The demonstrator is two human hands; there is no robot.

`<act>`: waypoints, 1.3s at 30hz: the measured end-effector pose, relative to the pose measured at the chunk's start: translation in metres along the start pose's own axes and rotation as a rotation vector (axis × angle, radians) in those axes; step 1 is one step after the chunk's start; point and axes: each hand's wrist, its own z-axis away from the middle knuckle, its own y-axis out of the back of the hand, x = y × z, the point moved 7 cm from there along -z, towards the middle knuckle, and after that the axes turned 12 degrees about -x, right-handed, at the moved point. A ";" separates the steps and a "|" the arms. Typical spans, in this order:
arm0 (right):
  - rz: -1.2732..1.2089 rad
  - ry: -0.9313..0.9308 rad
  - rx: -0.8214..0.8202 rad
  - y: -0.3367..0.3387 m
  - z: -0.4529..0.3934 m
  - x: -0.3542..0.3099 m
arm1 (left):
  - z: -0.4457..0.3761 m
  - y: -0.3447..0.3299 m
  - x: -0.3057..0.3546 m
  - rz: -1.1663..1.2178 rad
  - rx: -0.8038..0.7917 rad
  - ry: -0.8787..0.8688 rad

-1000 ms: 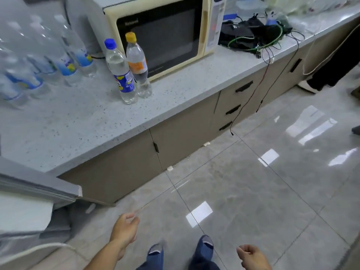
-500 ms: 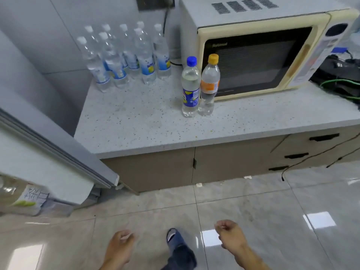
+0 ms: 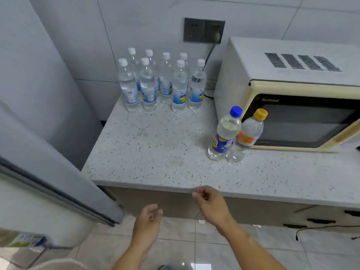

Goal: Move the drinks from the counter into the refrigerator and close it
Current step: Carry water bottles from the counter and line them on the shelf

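Right now the head view looks down on a speckled surface with two drinks standing near its front, just before the microwave: a blue-capped bottle with a blue and yellow label, and an orange-capped bottle touching it on its right. At the back by the wall stands a cluster of white-capped water bottles, packed close together. The refrigerator door hangs open at the left edge, with a carton half seen in its lower shelf.

Both hands are low, in front of the surface's edge and well apart from any bottle. The left hand holds nothing, its fingers loosely curled. The right hand is also empty, fingers slack and slightly bent, nearer to the two coloured-cap bottles.

These bottles look nearly full, so each should feel fairly heavy for its size. Thin clear plastic gives under a hard squeeze, and the smooth wall may be slippery. A wrap of the fingers around the labelled waist seems the firmest hold; the neck under the cap would also serve. Since the two front bottles touch, lifting one carelessly could tip its neighbour.
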 end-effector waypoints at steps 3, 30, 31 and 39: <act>0.024 0.103 0.025 0.001 -0.035 -0.055 | -0.010 -0.010 0.060 0.119 -0.021 -0.103; 0.919 0.148 0.051 0.165 -0.300 -0.351 | -0.202 -0.052 0.483 -0.928 0.258 -0.505; 0.948 0.153 0.059 0.164 -0.302 -0.351 | -0.203 -0.052 0.483 -0.942 0.260 -0.500; 1.177 0.122 0.025 0.155 -0.295 -0.339 | -0.165 -0.027 0.442 -0.721 0.323 -0.569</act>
